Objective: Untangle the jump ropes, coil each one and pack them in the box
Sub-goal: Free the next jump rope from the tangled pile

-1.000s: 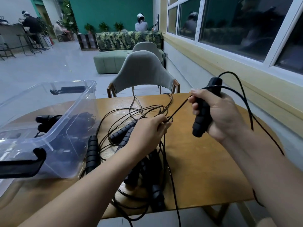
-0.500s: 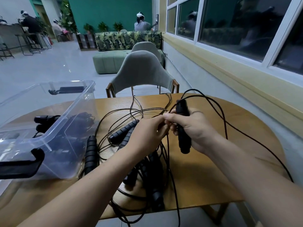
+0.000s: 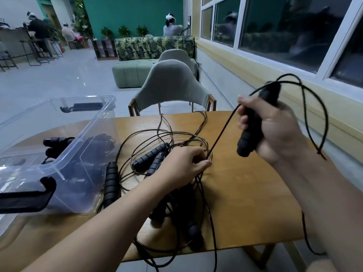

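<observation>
Right hand (image 3: 275,132): raised above the table's right side, fingers wrapped round a black ribbed foam handle (image 3: 250,134), which it holds roughly upright. From the handle's top we trace its black cord (image 3: 222,134) running taut down to the left hand. A slack loop (image 3: 325,118) of black cord arcs round the right wrist and hangs past the table edge.

Left hand (image 3: 182,165): low over the table, thumb and fingers pinching that cord where it meets the tangle.

Jump ropes (image 3: 149,157): a black tangle in the middle of the wooden table (image 3: 245,189), partly hidden by the left forearm. We count three loose handles (image 3: 111,183) in plain sight left of the left hand. Others lie blurred beneath the forearm, near the front edge.

Box (image 3: 86,138): clear plastic, open-topped, on the table's left part just beside the tangle, with black latches at both ends. A dark rope bundle (image 3: 57,143) shows inside it.

Surroundings: a grey chair (image 3: 170,85) at the table's far edge, a green ottoman (image 3: 131,75) behind it, windows (image 3: 275,26) on the right, and people (image 3: 170,26) far off.
</observation>
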Demonstrator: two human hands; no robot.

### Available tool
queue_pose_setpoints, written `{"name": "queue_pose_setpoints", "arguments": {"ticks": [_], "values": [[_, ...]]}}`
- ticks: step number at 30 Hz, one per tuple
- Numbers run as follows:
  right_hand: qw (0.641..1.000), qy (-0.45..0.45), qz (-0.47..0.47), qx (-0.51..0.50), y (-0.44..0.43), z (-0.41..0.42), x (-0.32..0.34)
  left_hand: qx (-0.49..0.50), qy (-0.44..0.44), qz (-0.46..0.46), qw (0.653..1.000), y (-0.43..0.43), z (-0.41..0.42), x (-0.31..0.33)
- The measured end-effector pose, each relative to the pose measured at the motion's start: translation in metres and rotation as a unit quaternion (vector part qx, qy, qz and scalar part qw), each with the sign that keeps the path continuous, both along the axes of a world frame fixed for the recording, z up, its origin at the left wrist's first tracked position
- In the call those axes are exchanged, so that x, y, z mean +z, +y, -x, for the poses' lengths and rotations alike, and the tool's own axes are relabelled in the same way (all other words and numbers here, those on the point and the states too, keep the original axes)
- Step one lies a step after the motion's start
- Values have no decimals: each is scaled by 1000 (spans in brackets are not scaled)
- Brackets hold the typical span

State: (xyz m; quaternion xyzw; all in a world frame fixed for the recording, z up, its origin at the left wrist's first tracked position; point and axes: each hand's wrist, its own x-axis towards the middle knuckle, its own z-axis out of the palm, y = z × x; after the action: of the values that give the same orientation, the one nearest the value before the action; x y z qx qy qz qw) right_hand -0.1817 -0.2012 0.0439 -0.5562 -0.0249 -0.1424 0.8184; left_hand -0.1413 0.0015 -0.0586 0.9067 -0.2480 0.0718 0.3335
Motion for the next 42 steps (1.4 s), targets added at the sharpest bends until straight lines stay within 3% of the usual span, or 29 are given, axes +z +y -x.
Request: {"name": "queue_pose_setpoints", "arguments": {"ticks": [5, 9, 16, 21, 25, 33, 42], "values": [[998, -3, -56, -11, -21, -6, 3, -10, -18, -15, 1000, 0, 1, -2], [998, 44, -39, -11, -18, -13, -10, -10, -47, -20, 999, 1, 3, -3], [982, 70, 157, 74, 24, -14, -54, -20, -77, -29, 996, 1, 4, -3], [948, 66, 306, 53, 39, -12, -65, -14, -71, -24, 997, 6, 5, 0], [960, 49, 271, 43, 38, -13, -57, -16, -29, 0, 999, 7, 6, 4], [989, 8, 147, 16, 31, -6, -37, 9, -57, 35, 998, 6, 3, 15], [991, -41, 124, -15, 32, 5, -21, 35, -69, 40, 996, 7, -2, 26]]}}
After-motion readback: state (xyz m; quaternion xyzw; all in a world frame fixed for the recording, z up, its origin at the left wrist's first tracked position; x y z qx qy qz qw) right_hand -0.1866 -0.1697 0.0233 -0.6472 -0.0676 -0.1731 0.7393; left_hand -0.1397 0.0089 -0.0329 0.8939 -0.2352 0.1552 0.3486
